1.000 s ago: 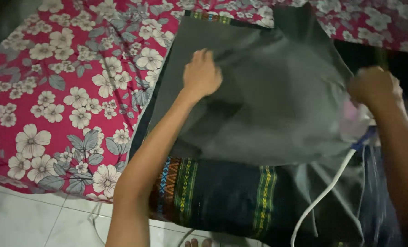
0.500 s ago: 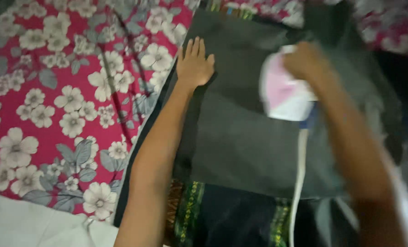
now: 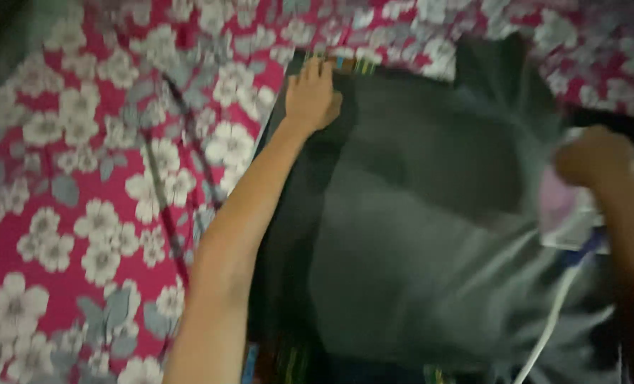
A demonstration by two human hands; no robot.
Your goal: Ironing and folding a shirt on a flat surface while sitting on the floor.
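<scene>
A grey cloth [image 3: 416,235] lies spread over a dark fabric with coloured woven bands on a bed. My left hand [image 3: 311,96] presses flat on the cloth's far left corner, fingers together. At the cloth's right edge my right hand [image 3: 595,158] grips the handle of a pink and white clothes iron [image 3: 569,213]. The iron's white cord [image 3: 548,323] trails down toward me. The picture is blurred by motion.
A red bedsheet with white flowers [image 3: 97,185] covers the bed to the left and along the top. The dark patterned fabric's edge [image 3: 345,65] shows beyond the grey cloth at the far side.
My right hand has drawn the iron from the middle of the cloth back to its right edge. My left hand has slid farther up to the cloth's far corner.
</scene>
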